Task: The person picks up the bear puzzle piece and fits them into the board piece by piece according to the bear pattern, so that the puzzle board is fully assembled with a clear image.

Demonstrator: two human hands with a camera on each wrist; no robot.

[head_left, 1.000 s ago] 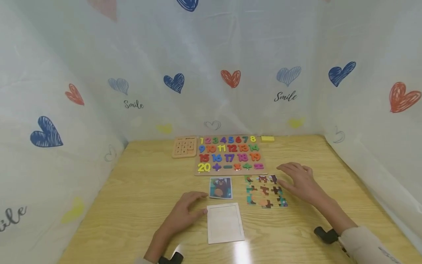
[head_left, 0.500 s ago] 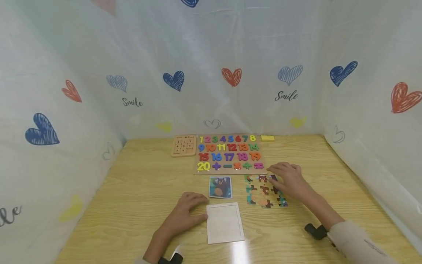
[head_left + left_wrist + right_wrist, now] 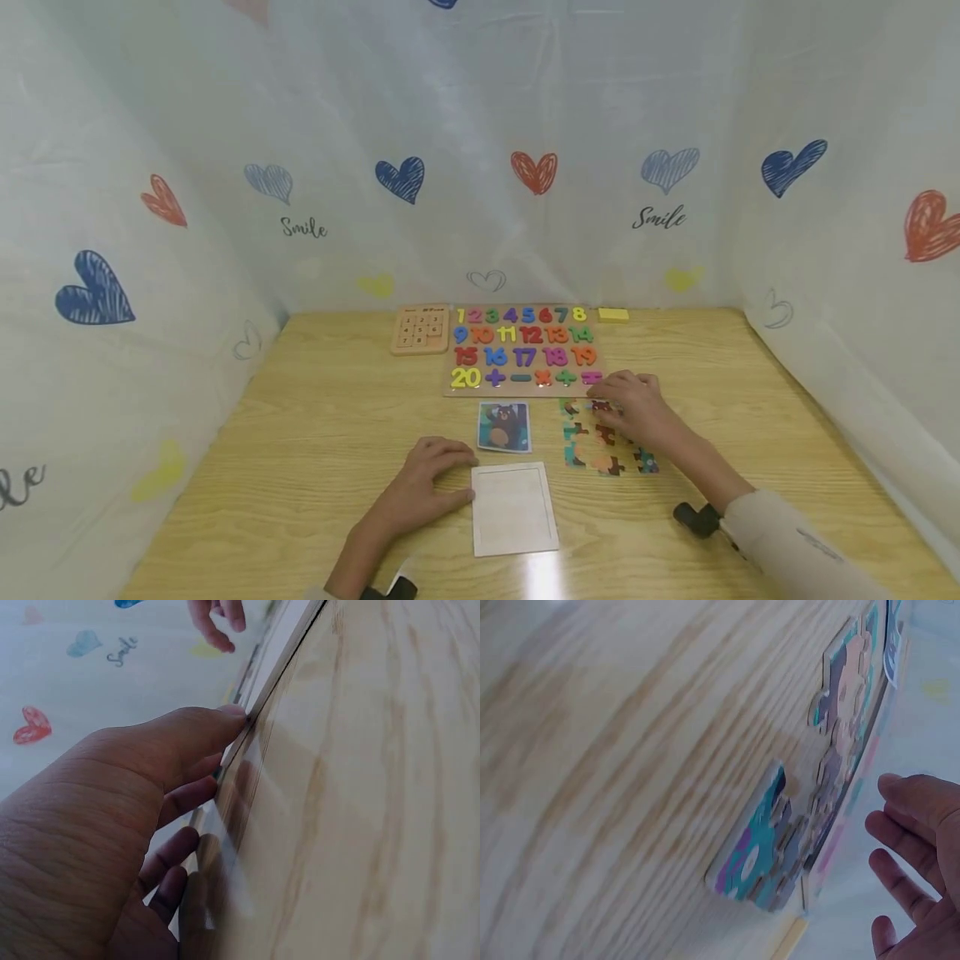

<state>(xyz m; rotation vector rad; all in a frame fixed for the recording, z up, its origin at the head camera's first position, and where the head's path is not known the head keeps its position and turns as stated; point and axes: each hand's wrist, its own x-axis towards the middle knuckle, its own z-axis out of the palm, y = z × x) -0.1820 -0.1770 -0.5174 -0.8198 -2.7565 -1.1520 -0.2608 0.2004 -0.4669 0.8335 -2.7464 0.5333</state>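
Observation:
Beside the white puzzle frame (image 3: 515,510) my left hand (image 3: 416,490) lies with fingers relaxed, its thumb tip touching the frame's left edge. The left wrist view shows that thumb (image 3: 225,720) at the frame's rim and the other fingers loosely bent. Over the loose jigsaw pieces (image 3: 574,454), laid in spaced rows, hovers my right hand (image 3: 641,410), hiding some of the upper right ones. In the right wrist view its fingers (image 3: 907,881) are apart and hold nothing, above a teal corner piece (image 3: 751,859). A bear picture card (image 3: 503,427) lies just behind the frame.
Behind the pieces lies a number board (image 3: 525,389) with colourful numerals and signs. To its left is a wooden sliding number puzzle (image 3: 420,329), and a yellow block (image 3: 613,315) is at its right corner. A heart-printed curtain (image 3: 480,225) encloses the wooden table (image 3: 330,400).
My right hand has moved left, from the right side of the jigsaw pieces to over their upper middle. My left hand has stayed nearly still at the frame's edge.

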